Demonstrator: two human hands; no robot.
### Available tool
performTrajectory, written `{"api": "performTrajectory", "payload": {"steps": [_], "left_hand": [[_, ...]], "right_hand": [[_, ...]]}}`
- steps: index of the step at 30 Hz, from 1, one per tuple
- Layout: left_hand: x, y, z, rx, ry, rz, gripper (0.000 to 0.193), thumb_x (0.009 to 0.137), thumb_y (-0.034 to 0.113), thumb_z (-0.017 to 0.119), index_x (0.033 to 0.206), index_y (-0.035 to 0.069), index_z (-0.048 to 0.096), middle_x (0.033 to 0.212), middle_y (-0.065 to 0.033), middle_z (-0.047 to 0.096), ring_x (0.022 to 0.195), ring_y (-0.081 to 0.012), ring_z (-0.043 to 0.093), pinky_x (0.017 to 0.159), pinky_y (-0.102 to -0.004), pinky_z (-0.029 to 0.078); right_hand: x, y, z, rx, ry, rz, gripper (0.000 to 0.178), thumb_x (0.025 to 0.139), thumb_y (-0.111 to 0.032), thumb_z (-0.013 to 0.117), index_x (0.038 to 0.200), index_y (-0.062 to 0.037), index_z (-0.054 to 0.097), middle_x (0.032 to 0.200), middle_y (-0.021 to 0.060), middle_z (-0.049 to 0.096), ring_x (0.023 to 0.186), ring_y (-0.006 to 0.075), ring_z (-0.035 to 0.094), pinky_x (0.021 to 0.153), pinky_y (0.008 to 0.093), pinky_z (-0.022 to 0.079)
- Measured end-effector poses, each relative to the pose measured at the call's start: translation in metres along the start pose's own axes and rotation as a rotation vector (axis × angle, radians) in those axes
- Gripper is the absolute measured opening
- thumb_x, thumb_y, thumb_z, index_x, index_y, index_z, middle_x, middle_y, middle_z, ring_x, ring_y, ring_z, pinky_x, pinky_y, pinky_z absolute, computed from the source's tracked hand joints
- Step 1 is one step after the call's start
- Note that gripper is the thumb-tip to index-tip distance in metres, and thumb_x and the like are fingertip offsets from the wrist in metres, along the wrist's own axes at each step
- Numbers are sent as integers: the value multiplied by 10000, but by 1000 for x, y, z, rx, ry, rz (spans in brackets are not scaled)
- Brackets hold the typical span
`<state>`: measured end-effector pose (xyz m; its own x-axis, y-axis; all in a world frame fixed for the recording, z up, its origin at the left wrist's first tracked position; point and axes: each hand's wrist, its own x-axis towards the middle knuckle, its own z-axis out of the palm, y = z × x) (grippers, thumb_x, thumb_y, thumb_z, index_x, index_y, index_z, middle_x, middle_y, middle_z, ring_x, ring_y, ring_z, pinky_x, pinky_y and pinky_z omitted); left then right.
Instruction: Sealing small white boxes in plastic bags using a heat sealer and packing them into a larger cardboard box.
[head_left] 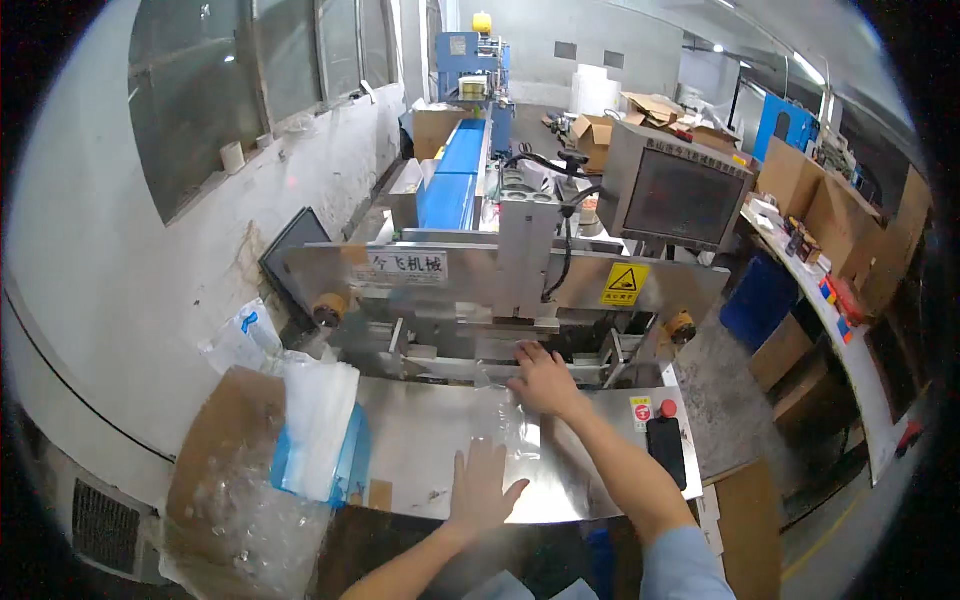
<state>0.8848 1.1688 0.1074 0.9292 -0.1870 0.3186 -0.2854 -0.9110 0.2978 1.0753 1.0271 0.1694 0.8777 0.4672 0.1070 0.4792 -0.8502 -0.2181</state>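
My left hand lies flat near the front edge of a steel worktable, its fingers stretched out and apart. Beyond it, my right hand reaches to the slot of a metal machine, fingers extended. A thin transparent plastic bag or film lies on the steel between both hands, by the right palm and the left fingertips. Its outline is hard to make out against the shiny surface. Neither hand is closed around anything.
At left, a blue holder bears a stack of white bags, beside a carton with loose plastic. A phone and red button sit at right. Behind stand a screen and a blue conveyor.
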Motion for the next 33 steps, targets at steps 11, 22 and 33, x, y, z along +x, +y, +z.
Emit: {"api": "performTrajectory", "payload": {"steps": [11, 22, 33], "left_hand": [[-7, -3, 14, -56, 57, -42, 736, 897, 535, 554, 1458, 88, 389, 1477, -184, 387, 1383, -406, 312, 1132, -622, 182], [-12, 7, -4, -30, 24, -143, 732, 898, 465, 577, 1421, -6, 375, 1444, -253, 388, 1380, -446, 295, 1120, -634, 190], [-13, 4, -16, -297, 416, -285, 811, 849, 330, 684, 1409, -107, 292, 1448, -321, 326, 1391, -489, 252, 1143, -589, 183]], "right_hand": [[1, -2, 12, -106, 52, -30, 653, 903, -391, 579, 1410, -17, 405, 1486, 204, 395, 1385, 344, 373, 1102, 533, 320], [13, 3, -4, -139, 72, -19, 533, 934, -344, 540, 1349, -18, 457, 1357, 206, 528, 1315, 339, 454, 1073, 500, 353], [21, -6, -26, -157, -11, -15, 415, 940, -294, 521, 1253, -23, 504, 1148, 236, 637, 1166, 382, 556, 1056, 580, 315]]}}
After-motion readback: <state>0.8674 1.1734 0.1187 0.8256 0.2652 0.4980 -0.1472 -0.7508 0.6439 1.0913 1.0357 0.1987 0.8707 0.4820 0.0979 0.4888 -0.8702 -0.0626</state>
